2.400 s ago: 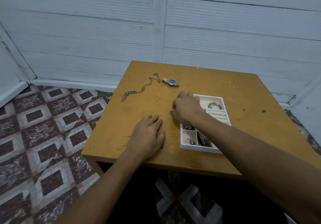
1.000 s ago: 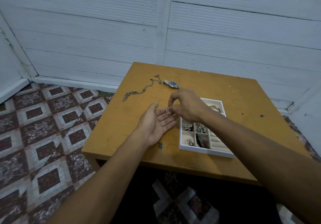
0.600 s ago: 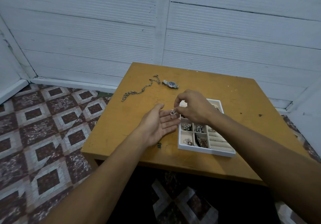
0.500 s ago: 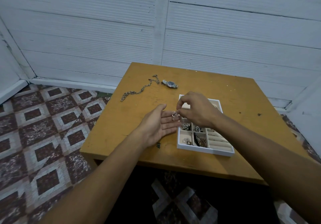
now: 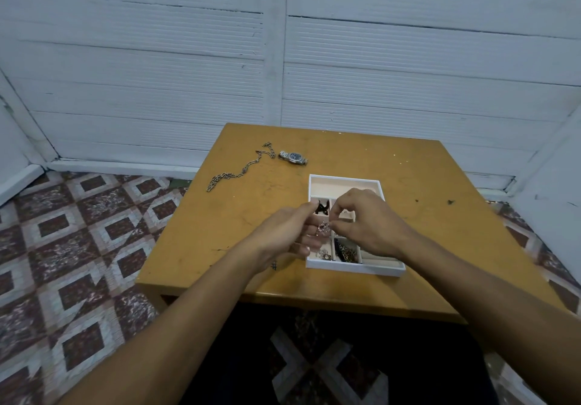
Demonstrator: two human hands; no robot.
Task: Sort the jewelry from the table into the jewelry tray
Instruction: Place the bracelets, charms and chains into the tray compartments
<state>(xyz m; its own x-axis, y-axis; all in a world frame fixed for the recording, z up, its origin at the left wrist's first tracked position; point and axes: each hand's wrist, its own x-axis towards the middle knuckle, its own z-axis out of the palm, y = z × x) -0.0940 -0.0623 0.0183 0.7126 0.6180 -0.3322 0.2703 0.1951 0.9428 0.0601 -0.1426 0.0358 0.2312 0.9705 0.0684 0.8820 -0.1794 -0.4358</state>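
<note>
A white jewelry tray (image 5: 345,179) with several compartments lies on the wooden table (image 5: 434,241); a black piece (image 5: 323,208) and several glittering pieces sit in its left cells. My right hand (image 5: 367,224) hovers over the tray and pinches a small sparkly jewelry piece (image 5: 323,226) between thumb and forefinger. My left hand (image 5: 287,231) is cupped at the tray's left edge, its loose fingertips touching that same piece. A silver chain necklace (image 5: 239,172) and a wristwatch (image 5: 293,157) lie on the table's far left. A tiny dark piece (image 5: 274,265) lies by my left wrist.
The table stands against a white panelled wall (image 5: 276,74). A patterned tile floor (image 5: 78,247) spreads to its left. The table's front edge is close below my forearms. My right hand hides the tray's right-hand cells.
My right hand picked a small piece off the table and brought it to my upturned left palm. Both hands have since moved right, over the tray's left cells, and my left hand has turned on edge.
</note>
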